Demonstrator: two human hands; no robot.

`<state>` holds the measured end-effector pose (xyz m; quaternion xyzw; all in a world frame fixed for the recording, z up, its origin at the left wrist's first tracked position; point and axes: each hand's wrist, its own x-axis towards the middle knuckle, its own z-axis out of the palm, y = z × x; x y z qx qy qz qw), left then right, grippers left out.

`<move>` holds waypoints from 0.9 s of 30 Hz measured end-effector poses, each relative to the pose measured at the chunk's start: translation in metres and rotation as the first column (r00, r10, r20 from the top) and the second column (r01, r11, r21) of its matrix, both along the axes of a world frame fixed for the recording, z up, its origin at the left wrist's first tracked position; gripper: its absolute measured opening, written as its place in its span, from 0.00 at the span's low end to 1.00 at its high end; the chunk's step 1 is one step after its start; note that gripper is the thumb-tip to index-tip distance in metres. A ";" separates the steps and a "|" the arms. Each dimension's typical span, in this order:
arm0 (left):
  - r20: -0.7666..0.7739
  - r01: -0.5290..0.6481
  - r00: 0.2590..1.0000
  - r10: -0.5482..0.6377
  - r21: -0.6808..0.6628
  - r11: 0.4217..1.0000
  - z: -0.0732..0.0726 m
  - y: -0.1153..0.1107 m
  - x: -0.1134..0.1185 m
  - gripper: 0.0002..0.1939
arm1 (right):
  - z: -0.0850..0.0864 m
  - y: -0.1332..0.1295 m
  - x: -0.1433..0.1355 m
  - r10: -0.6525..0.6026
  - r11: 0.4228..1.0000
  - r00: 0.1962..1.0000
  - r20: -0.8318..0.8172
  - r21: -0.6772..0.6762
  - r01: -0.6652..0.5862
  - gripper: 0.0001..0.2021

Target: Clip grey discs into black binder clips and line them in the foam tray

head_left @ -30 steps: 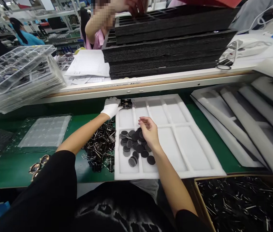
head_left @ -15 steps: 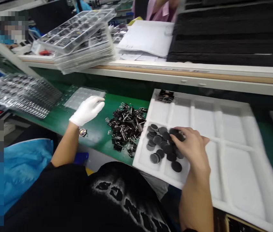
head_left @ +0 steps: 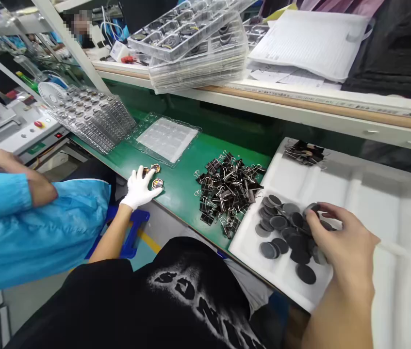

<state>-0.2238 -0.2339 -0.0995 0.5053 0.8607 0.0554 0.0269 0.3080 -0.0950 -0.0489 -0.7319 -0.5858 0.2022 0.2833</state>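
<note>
My left hand (head_left: pixel 139 190), in a white glove, spreads its fingers at the near edge of the green table. Around its fingertips lie small round parts with copper-coloured rims; one round part (head_left: pixel 157 184) sits by the thumb, another (head_left: pixel 155 168) beyond the fingers. My bare right hand (head_left: pixel 343 242) pinches a dark grey disc (head_left: pixel 311 208) between thumb and fingers, above a loose heap of similar discs (head_left: pixel 279 222). The heap rests in a white foam tray (head_left: pixel 249 237). Between my hands is a pile of black binder clips (head_left: pixel 227 189).
A flat clear plastic tray (head_left: pixel 169 138) lies behind my left hand. Stacked blister trays (head_left: pixel 92 116) stand left of it. More binder clips (head_left: pixel 305 152) sit at the foam tray's far corner. A shelf (head_left: pixel 285 102) spans the back. A blue-sleeved co-worker (head_left: pixel 38 218) sits at left.
My left hand has come down from beside the clear tray to the round parts, its fingers now spread. My right hand stays over the disc heap. The view has swung left.
</note>
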 end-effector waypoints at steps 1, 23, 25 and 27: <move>-0.012 0.022 1.000 -0.022 -0.013 1.000 -0.001 0.004 0.005 0.49 | -0.001 0.000 0.000 0.002 1.000 1.000 -0.006 0.004 -0.002 0.24; -0.092 0.045 0.996 -0.021 0.265 0.963 -0.003 -0.003 0.024 0.43 | -0.003 -0.002 0.001 0.062 0.993 0.995 -0.073 0.108 -0.053 0.24; -0.051 -0.037 0.997 0.052 0.259 0.965 -0.006 -0.010 0.021 0.42 | -0.003 -0.003 0.000 0.059 0.994 0.995 -0.082 0.101 -0.050 0.23; -0.014 -0.030 0.999 0.034 0.239 0.971 -0.008 -0.014 0.019 0.37 | -0.003 -0.004 -0.001 0.052 0.994 0.992 -0.112 0.104 -0.040 0.22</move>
